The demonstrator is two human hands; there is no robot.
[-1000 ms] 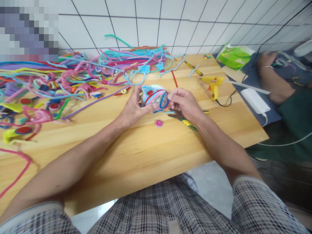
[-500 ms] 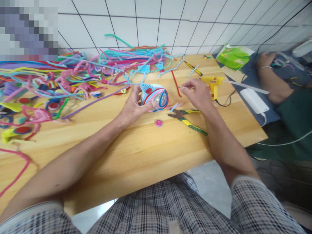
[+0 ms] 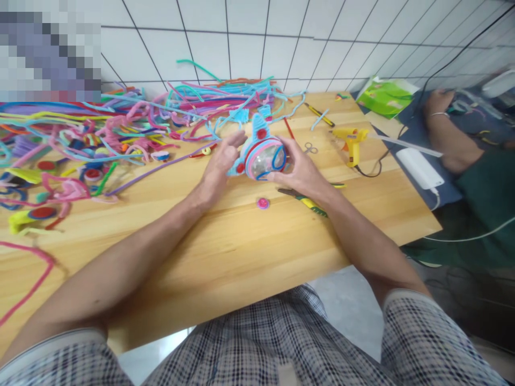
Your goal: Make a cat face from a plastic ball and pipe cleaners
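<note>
A round craft piece (image 3: 257,161) has a clear ball wound with blue, red and pink pipe cleaners, and light-blue pointed ears with red spots. My right hand (image 3: 300,166) is closed around its right side. Beside its left side my left hand (image 3: 223,161) is open with the fingers stretched; whether it touches the lower ear I cannot tell. Below the piece lies a small pink and purple coil (image 3: 263,203). Pliers with yellow-green handles (image 3: 309,203) lie partly under my right forearm. Small scissors (image 3: 310,148) rest just beyond my right hand, near a red pipe cleaner (image 3: 288,128).
Many coloured pipe cleaners (image 3: 132,120) are heaped along the back and left of the wooden table (image 3: 201,268). A yellow glue gun (image 3: 352,145) and a utility knife (image 3: 319,113) lie at the right. Past the edge are a green packet (image 3: 386,99) and another person's arm (image 3: 453,128).
My right hand has moved left and taken hold of the craft piece. The piece has turned, so both ears show. My left hand has loosened from it, and the scissors are now uncovered.
</note>
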